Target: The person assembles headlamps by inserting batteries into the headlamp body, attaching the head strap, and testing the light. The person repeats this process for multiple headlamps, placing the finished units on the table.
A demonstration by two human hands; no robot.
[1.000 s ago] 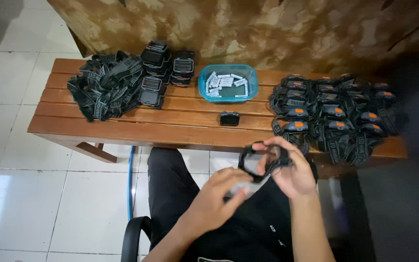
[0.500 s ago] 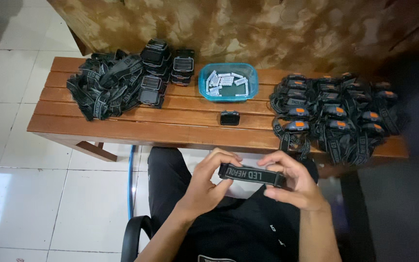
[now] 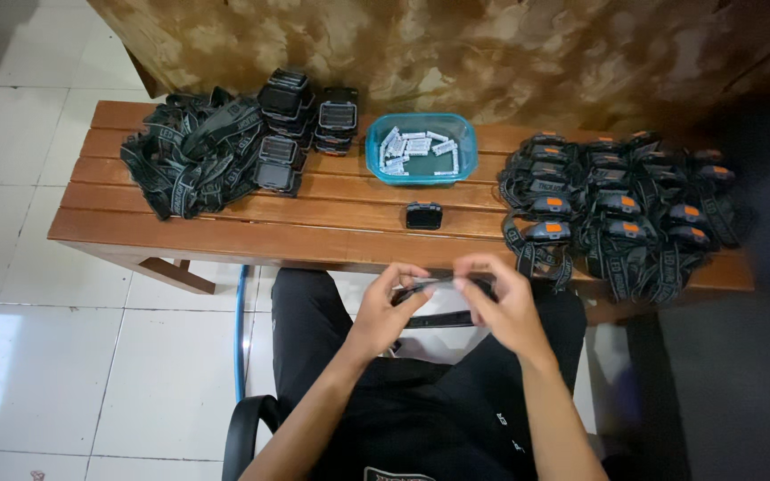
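Above bench [image 3: 314, 223], strap [image 3: 438, 285] between fingers [image 3: 407, 276]

Black strap [image 3: 438, 287] between both hands' fingers [image 3: 412, 272] above lap

Woven cloth strap [image 3: 438, 287], slatted wooden bench [image 3: 331, 209]

Strap [image 3: 438, 287] now edge-on (between fingertips)
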